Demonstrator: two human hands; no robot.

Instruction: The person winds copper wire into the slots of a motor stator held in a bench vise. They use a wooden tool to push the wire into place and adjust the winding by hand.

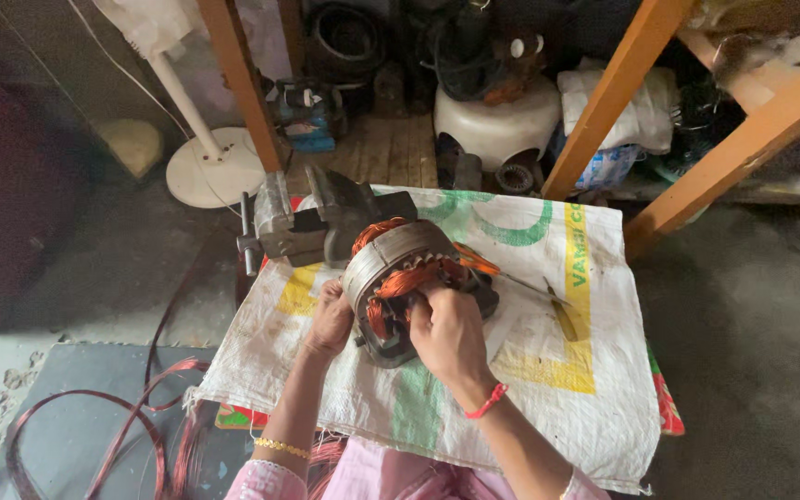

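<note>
- Fingers of the right hand are curled down into the bore of the motor stator, where the copper windings are pinched or pressed; the exact grip is hidden by the knuckles.
- Fingers of the left hand are wrapped against the stator's outer steel rim, so the part is steadied from the side opposite the right fingers.
- The stator is tilted up on the woven sack spread over the low table, just under both sets of fingers.
- By judgement, the coil is being seated or dressed inside the core; careful fingertip pressure is called for next, with the rim kept firmly braced so that the thin wire is not nicked.
- Just beyond the left fingers a bench vise is seen, touching or nearly touching the stator, and room on that side is narrowed.
- Beyond the right fingers a yellow-handled tool lies on the sack, apart from the stator.
- Loose copper wire loops lie on the floor, well below the left fingers.
- A white fan base stands farther off.
</note>
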